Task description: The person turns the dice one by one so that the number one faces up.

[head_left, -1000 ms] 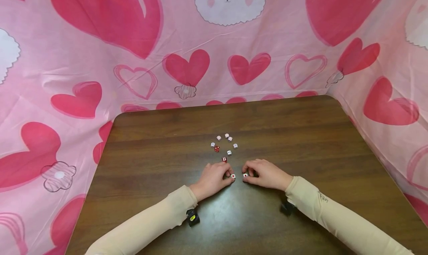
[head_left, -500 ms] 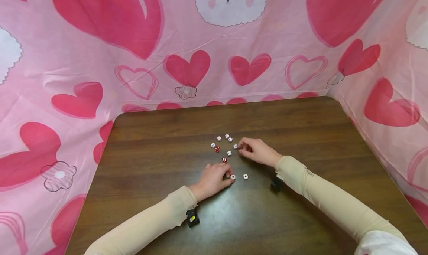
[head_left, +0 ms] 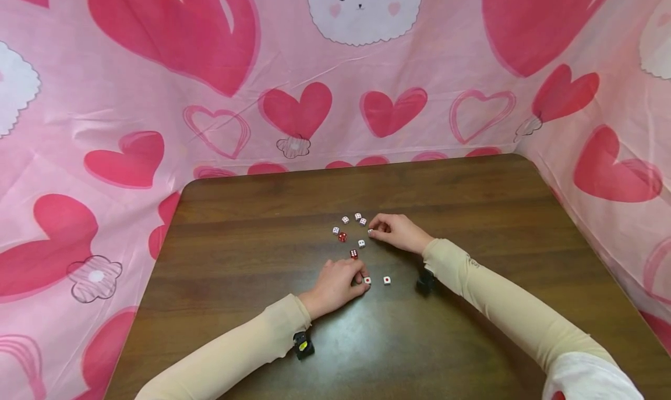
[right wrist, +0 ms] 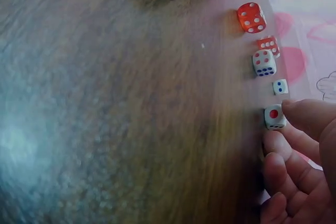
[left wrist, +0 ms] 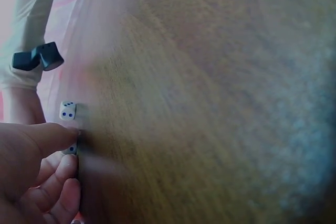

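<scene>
In the head view my left hand (head_left: 335,286) pinches a white die (head_left: 367,280) with a red dot on top, low at the wooden table. In the left wrist view its thumb covers most of that die (left wrist: 72,149). A second white die (head_left: 387,280) with a red dot sits alone just to its right. Farther back, my right hand (head_left: 401,232) pinches another white die (head_left: 370,232) between thumb and fingers. The right wrist view shows this die (right wrist: 274,116) at the thumb tip, a red dot on one face. The other right fingers curl in beneath it.
Several white dice lie loosely left of my right hand, among them one with two dots (head_left: 362,244) and one at the back (head_left: 358,216). Two red dice, one (head_left: 342,237) by a white die and another (head_left: 353,253) near my left fingers, lie there too. A pink heart-patterned cloth (head_left: 346,68) surrounds the table (head_left: 251,213).
My right hand has let go of the red-dotted die beside the left one, moved back and taken hold of a white die at the cluster's right. My left hand has stayed in place.
</scene>
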The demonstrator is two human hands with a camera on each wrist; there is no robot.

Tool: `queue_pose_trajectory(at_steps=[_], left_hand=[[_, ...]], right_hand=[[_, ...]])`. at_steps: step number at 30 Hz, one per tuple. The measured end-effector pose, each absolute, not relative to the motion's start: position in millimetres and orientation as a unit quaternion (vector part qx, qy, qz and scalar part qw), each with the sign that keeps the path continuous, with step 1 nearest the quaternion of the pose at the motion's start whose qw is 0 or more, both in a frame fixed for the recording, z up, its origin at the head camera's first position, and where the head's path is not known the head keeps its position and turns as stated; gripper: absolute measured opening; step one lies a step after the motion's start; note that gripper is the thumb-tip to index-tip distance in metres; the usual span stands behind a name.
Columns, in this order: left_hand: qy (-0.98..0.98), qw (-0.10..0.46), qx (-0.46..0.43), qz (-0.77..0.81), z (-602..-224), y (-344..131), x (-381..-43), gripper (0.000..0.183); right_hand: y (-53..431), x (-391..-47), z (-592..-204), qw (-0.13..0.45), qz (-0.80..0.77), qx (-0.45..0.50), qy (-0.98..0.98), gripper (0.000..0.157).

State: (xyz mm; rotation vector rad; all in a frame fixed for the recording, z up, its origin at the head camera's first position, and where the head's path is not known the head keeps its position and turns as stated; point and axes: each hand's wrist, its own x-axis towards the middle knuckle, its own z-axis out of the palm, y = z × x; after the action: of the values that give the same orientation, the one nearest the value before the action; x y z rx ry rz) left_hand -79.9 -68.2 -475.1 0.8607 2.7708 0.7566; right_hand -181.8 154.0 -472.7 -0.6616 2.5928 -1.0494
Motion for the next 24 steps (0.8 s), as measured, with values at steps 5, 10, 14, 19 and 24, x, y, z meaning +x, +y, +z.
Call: queue_pose_trajectory(at_steps=[5, 10, 14, 19, 24], left_hand=[[0.922, 0.072, 0.287, 0.248, -476.0, -68.2, -80.2, 0.014], [0.922, 0.077, 0.287, 0.249, -476.3, -68.0, -80.0, 0.014], [0.922, 0.078, 0.286, 0.25, -475.9, -67.9, -79.9, 0.014], [0.922, 0.077, 0.287, 0.25, -475.8, -68.0, -80.4, 0.014], [0.921, 0.078, 0.288, 0.251, -475.0, -68.5, -80.4, 0.014]], right_hand=[[155.2, -183.1, -475.5, 0.132, -0.368, -0.234, 0.89, 0.017], [157.2, -183.6, -476.6, 0.137, -0.375, -0.233, 0.887, 0.018], [158.0, -183.9, -477.4, 0.139, -0.375, -0.237, 0.885, 0.02], [156.8, -184.3, -477.9, 0.129, -0.371, -0.236, 0.889, 0.019], [154.9, -184.5, -477.6, 0.126, -0.365, -0.234, 0.892, 0.017]])
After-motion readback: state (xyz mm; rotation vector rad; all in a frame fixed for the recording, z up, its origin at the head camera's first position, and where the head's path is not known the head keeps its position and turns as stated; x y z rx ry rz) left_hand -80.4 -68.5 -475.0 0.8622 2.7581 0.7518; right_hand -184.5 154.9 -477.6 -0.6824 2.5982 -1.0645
